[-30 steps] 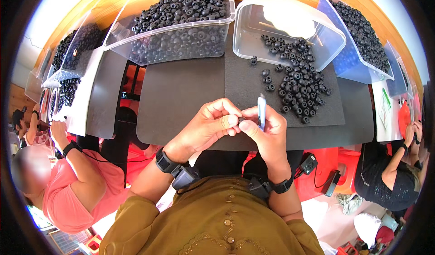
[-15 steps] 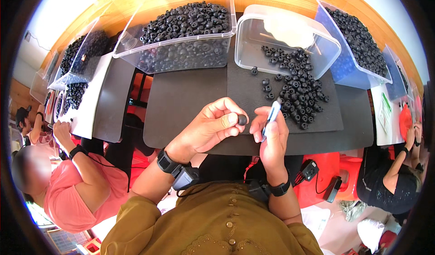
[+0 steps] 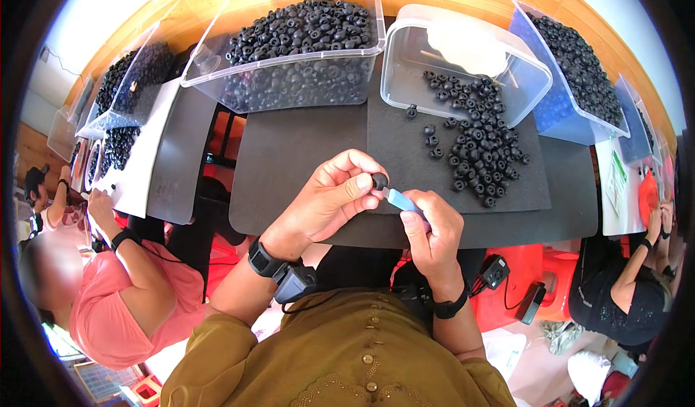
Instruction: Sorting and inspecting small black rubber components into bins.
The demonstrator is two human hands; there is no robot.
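Observation:
Between the thumb and fingers of my left hand [image 3: 340, 190] is a small round black bead-like part [image 3: 379, 181] with a hole. My right hand [image 3: 434, 233] grips a slim light blue tool [image 3: 404, 201], perhaps a small knife; its pale narrow tip points left and meets the black part or stops right beside it. I cannot make out which. A loose pile of the same black parts [image 3: 481, 150] lies on the dark mat [image 3: 525, 190], beyond my right hand. It spills out of a clear tub [image 3: 539, 92] lying on its side.
A large clear bin [image 3: 304, 92] heaped with black parts stands at the back of the dark table [image 3: 289, 154]. Another full bin [image 3: 572, 117] is at the back right. A person in pink [image 3: 137, 298] works at my left, one in black [image 3: 622, 291] at my right.
My right hand has turned the light blue tool from upright to pointing left and brought its tip to the black part. My left hand stays nearly in place.

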